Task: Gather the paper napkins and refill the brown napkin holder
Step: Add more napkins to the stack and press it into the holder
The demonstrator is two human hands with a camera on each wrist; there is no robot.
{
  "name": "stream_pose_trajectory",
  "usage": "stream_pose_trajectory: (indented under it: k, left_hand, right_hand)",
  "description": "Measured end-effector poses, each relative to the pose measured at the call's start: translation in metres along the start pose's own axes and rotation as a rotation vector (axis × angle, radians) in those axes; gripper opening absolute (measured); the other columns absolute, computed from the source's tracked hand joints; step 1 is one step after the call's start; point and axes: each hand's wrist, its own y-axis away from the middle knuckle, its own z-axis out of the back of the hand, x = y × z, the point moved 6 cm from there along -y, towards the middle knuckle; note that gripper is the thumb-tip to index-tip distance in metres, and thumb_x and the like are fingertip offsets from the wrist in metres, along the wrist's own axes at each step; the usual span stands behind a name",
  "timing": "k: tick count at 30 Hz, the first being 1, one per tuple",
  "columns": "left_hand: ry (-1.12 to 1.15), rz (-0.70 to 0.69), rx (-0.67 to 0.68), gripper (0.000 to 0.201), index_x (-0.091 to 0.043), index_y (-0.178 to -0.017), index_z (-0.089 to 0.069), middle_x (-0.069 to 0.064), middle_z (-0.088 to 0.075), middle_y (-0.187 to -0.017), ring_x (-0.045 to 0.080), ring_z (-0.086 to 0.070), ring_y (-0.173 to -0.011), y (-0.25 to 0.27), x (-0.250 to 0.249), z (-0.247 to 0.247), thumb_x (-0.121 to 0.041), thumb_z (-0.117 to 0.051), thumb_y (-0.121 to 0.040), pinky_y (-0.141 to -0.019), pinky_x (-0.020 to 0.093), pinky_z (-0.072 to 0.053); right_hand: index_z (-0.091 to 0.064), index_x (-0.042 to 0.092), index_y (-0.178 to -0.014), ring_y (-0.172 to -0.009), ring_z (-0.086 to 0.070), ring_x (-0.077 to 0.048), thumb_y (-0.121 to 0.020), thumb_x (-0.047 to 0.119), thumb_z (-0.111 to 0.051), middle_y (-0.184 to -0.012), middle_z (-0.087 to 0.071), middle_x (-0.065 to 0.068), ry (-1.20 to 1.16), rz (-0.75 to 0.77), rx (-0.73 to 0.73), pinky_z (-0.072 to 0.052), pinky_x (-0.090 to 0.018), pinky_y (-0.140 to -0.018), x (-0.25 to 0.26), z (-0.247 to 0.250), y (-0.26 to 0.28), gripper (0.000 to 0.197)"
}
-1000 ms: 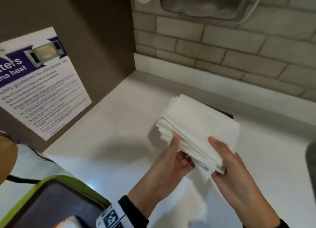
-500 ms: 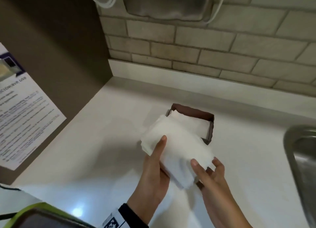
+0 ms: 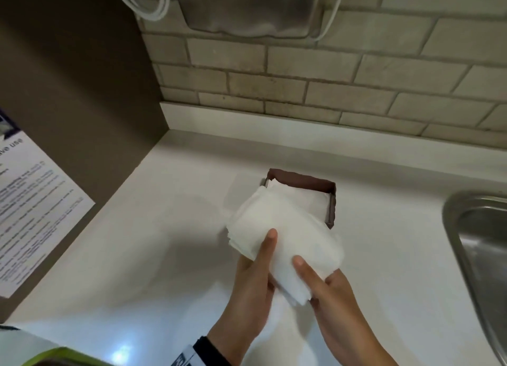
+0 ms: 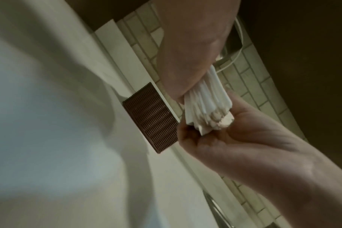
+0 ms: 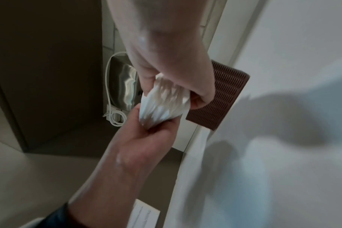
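Head view: left hand (image 3: 251, 286) and right hand (image 3: 333, 297) both gripping stack of napkins (image 3: 285, 234), thumbs on top, fingers curled under. Stack bent, far end over brown holder (image 3: 301, 180) on white counter (image 3: 164, 228), sink (image 3: 480, 242) at right. Napkins already inside holder.

I see open white counter (image 3: 164, 256) to the left of the brown napkin holder (image 3: 301, 179), wide enough for a hand. The tiled wall (image 3: 274, 85) closes the back, the brown panel (image 3: 76, 91) blocks the left, the steel sink (image 3: 477, 256) limits the right. The held napkin stack (image 3: 285, 236) covers the holder's near opening
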Motion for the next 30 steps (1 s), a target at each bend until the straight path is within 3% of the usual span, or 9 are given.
stream_pose_trajectory:
  k: [2, 4, 6, 9, 13, 17, 21, 25, 30]
  left_hand:
    - [-0.103, -0.011, -0.021, 0.038, -0.017, -0.123, -0.062, 0.005, -0.075, -0.116, 0.021, -0.071, -0.108, -0.002, -0.008, 0.013, -0.028, -0.066, -0.087, -0.090, 0.039, -0.055]
    - [-0.230, 0.001, -0.021, 0.044, -0.016, -0.122, -0.065, 0.002, -0.077, -0.112, 0.019, -0.072, -0.106, -0.006, -0.016, 0.025, -0.032, -0.074, -0.081, -0.093, 0.039, -0.053]
    - [-0.329, 0.040, 0.019, 0.051, -0.019, -0.124, -0.063, -0.001, -0.077, -0.112, 0.015, -0.071, -0.106, -0.007, -0.014, 0.031, -0.039, -0.074, -0.078, -0.096, 0.038, -0.053]
    - [-0.400, 0.121, 0.084, 0.047, -0.025, -0.126, -0.062, -0.003, -0.076, -0.114, 0.014, -0.072, -0.105, -0.001, 0.003, 0.023, -0.041, -0.072, -0.083, -0.096, 0.038, -0.054]
    - [-0.482, 0.109, 0.116, 0.037, -0.030, -0.118, -0.066, -0.005, -0.077, -0.110, 0.011, -0.072, -0.103, 0.002, 0.011, 0.017, -0.049, -0.063, -0.086, -0.091, 0.031, -0.057]
    - [-0.618, -0.132, 0.174, 0.040, -0.023, -0.115, -0.063, -0.026, -0.072, -0.106, -0.006, -0.067, -0.100, -0.003, -0.005, 0.023, -0.046, -0.064, -0.082, -0.081, 0.010, -0.049]
    - [-0.619, -0.264, 0.243, 0.069, -0.009, -0.120, -0.055, -0.015, -0.069, -0.112, 0.004, -0.065, -0.107, -0.004, 0.003, 0.037, -0.049, -0.080, -0.069, -0.090, 0.019, -0.049]
    - [-0.705, -0.204, 0.166, 0.068, -0.021, -0.113, -0.055, -0.021, -0.073, -0.104, -0.004, -0.067, -0.097, -0.009, 0.020, 0.049, -0.038, -0.088, -0.057, -0.082, 0.014, -0.050]
    - [-0.806, -0.258, -0.047, 0.023, -0.033, -0.098, -0.057, -0.018, -0.073, -0.088, -0.010, -0.066, -0.082, -0.010, 0.003, 0.040, -0.049, -0.064, -0.083, -0.067, 0.004, -0.046]
  right_hand:
    - [-0.051, 0.022, -0.128, -0.104, -0.069, -0.007, -0.071, 0.033, -0.081, -0.115, -0.070, 0.000, 0.068, 0.026, -0.092, -0.058, -0.019, -0.076, 0.003, 0.017, -0.004, 0.066]
    - [-0.043, 0.033, -0.131, -0.109, -0.064, -0.005, -0.063, 0.048, -0.081, -0.118, -0.064, 0.004, 0.162, 0.039, -0.148, -0.051, -0.022, -0.089, 0.011, 0.034, -0.007, 0.080]
    - [-0.040, 0.039, -0.134, -0.117, -0.060, -0.010, -0.057, 0.069, -0.073, -0.125, -0.064, 0.009, 0.248, -0.011, -0.077, -0.043, -0.035, -0.105, 0.011, 0.035, -0.010, 0.089]
    - [-0.047, 0.041, -0.129, -0.113, -0.063, -0.005, -0.065, 0.077, -0.060, -0.124, -0.065, 0.016, 0.343, -0.111, 0.041, -0.047, -0.035, -0.102, -0.001, 0.012, -0.011, 0.074]
    - [-0.044, 0.037, -0.130, -0.110, -0.062, -0.003, -0.073, 0.069, -0.058, -0.122, -0.063, 0.016, 0.489, 0.005, 0.011, -0.050, -0.034, -0.100, 0.003, -0.003, -0.012, 0.066]
    - [-0.028, 0.040, -0.139, -0.114, -0.054, 0.013, -0.082, 0.028, -0.068, -0.123, -0.060, 0.027, 0.523, 0.154, 0.090, -0.046, -0.013, -0.097, 0.014, -0.001, -0.004, 0.071]
    - [-0.013, 0.046, -0.139, -0.115, -0.054, 0.011, -0.080, 0.001, -0.072, -0.129, -0.056, 0.014, 0.606, 0.180, 0.201, -0.042, -0.003, -0.089, -0.003, 0.002, -0.005, 0.094]
    - [-0.020, 0.041, -0.134, -0.111, -0.054, 0.014, -0.083, 0.003, -0.070, -0.129, -0.051, 0.014, 0.673, 0.176, 0.191, -0.043, -0.006, -0.089, -0.020, -0.001, -0.012, 0.081]
    - [-0.040, 0.030, -0.128, -0.104, -0.057, 0.015, -0.084, 0.031, -0.066, -0.119, -0.059, 0.017, 0.585, 0.190, -0.026, -0.046, -0.005, -0.082, -0.009, -0.003, -0.014, 0.051]
